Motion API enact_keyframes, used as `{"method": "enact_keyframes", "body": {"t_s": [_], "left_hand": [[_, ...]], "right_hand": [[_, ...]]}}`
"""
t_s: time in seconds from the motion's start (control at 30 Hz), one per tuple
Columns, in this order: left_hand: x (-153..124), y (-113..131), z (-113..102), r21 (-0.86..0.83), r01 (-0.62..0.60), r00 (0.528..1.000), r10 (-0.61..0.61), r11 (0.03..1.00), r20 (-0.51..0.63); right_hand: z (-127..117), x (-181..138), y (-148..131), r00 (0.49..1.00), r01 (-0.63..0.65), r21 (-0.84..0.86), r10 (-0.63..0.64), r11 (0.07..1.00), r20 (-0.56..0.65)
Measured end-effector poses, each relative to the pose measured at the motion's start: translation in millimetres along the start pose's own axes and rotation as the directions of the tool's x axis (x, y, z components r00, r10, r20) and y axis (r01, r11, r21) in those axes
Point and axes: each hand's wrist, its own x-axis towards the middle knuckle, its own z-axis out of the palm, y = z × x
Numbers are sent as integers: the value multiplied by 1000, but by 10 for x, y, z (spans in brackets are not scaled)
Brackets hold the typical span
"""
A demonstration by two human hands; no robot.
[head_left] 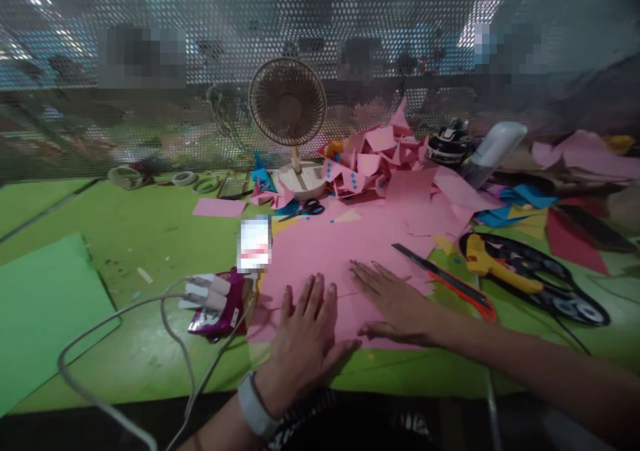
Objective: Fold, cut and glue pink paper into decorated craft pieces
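A large pink paper sheet (320, 251) lies on the green table in front of me. My left hand (307, 334) rests flat near its front edge, fingers stretched forward, with a pale band on the wrist. To the right, my right hand (393, 298) also lies on the pink paper, palm down, fingers pointing away to the left. Neither hand holds anything. Just beyond my right hand is an orange-and-black box cutter (445, 281). Farther back on the sheet sit dark-handled scissors (311, 208). A lit phone (254, 244) lies by the sheet's left edge.
Left of my hands is a purple power strip (233, 304) with white plugs and looping cables. A yellow glue gun (500, 264) lies on a black board at right. Behind stand a small fan (289, 104) and a heap of folded pink paper (375, 154). Green sheets (45, 318) lie far left.
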Motion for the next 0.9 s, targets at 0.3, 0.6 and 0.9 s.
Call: {"method": "enact_keyframes", "body": {"t_s": [0.3,0.6,0.9], "left_hand": [[-139,-34,-39,28,54,998,-55,998,13],[-435,-182,-64,82,153,988,-153,985,-6],[-555,-269,-110,145,126,992,-126,981,-5]], "right_hand": [[-9,-120,154,997,-62,-18,61,998,-36],[4,-149,171,997,-65,-38,63,997,-42],[29,-258,244,990,-129,-111,122,985,-69]]}}
